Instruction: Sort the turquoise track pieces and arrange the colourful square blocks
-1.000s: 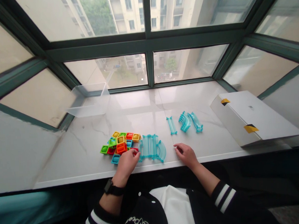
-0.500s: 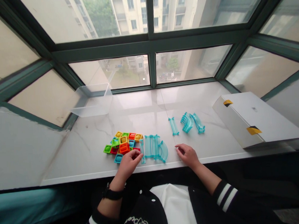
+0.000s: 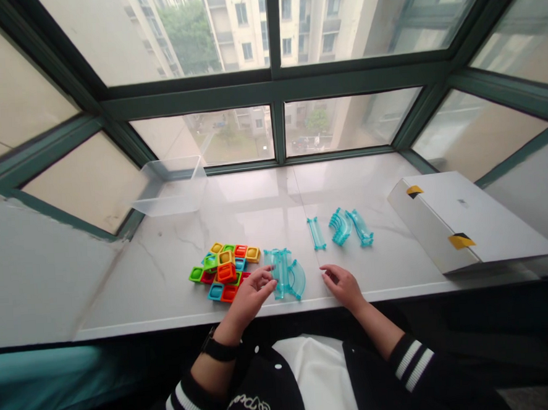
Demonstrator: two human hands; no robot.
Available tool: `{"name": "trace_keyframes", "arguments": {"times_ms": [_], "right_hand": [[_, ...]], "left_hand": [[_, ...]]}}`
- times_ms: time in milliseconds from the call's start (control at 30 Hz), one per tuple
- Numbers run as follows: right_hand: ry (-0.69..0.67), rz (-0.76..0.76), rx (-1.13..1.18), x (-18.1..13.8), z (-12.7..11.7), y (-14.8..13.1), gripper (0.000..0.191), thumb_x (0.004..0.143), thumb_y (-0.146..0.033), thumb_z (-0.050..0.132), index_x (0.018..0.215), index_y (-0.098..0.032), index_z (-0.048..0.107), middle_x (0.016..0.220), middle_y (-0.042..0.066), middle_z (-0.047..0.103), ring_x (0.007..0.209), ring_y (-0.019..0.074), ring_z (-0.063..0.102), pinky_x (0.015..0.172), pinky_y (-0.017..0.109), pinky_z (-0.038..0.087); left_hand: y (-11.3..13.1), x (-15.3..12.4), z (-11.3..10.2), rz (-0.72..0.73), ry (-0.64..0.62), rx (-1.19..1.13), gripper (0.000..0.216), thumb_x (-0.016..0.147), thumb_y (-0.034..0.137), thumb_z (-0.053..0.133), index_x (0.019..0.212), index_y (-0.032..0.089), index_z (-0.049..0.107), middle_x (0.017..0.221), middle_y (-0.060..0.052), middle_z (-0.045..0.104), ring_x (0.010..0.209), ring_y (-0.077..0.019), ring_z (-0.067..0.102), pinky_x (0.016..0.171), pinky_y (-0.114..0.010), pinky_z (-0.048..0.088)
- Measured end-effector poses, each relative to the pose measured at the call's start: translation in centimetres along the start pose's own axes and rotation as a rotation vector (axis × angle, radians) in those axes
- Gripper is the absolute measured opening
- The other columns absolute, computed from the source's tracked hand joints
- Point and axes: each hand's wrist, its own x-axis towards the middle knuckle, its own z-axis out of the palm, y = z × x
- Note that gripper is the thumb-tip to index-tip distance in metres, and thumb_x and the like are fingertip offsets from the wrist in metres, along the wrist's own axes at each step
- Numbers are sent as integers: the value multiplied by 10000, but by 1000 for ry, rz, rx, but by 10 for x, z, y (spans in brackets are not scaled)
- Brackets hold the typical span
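Note:
My left hand [image 3: 253, 296] is at the left side of a group of translucent blue toy track pieces [image 3: 284, 275], one of them curved. Its thumb and fingers close on the leftmost straight piece, mostly hidden behind them. Beside that wrist lies a heap of colourful square toy blocks [image 3: 226, 271] in red, green, yellow, orange and blue. My right hand [image 3: 344, 285] rests on the white sill to the right of the group, fingers loosely bent and apart, holding nothing. Beyond it lie a straight track piece [image 3: 316, 233], a curved track piece [image 3: 340, 227] and another long track piece [image 3: 361, 228].
A clear plastic bin [image 3: 173, 189] stands at the back left of the marble sill [image 3: 256, 212]. At the right is a large white box [image 3: 470, 218] with yellow-and-black tabs. Green-framed windows enclose the sill, and its front edge runs just before my body.
My left hand has moved right, and the narrow track piece that stood apart has gone with it to the group. My right hand stays in place.

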Motion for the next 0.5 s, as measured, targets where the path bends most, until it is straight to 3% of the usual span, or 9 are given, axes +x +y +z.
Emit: {"name": "trace_keyframes", "arguments": {"times_ms": [100,200,367,500], "right_hand": [[-50,-10,64,3,-6,-13,263,960,-345,597,1184,-246,694,952,45,737,763,204,686,751,361,575],[-85,-78,156,6,-14,-42,273,965,-344,626,1219,-248,648,1048,64,710,852,206,686,749,352,571],[-189,-292,298,5,-17,-92,414,947,-314,706,1342,-297,584,1073,48,684,862,189,656,787,354,576],[-149,-332,305,3,-13,-101,458,960,-274,685,1398,-312,557,1057,44,685,848,185,656,768,356,587]], "left_hand": [[-2,4,13,-67,-30,-57,410,790,554,793,822,195,597,1203,-154,721,1053,-269,706,889,-398,592],[2,8,26,-12,-22,25,364,807,526,776,836,202,614,1069,-104,734,1041,-253,695,891,-369,582],[17,13,51,164,-5,219,178,871,374,716,939,212,685,1171,-86,656,972,-191,661,756,-270,581],[23,15,64,218,17,268,218,899,348,715,1080,227,715,1179,-79,639,932,-177,663,703,-256,580]]}}
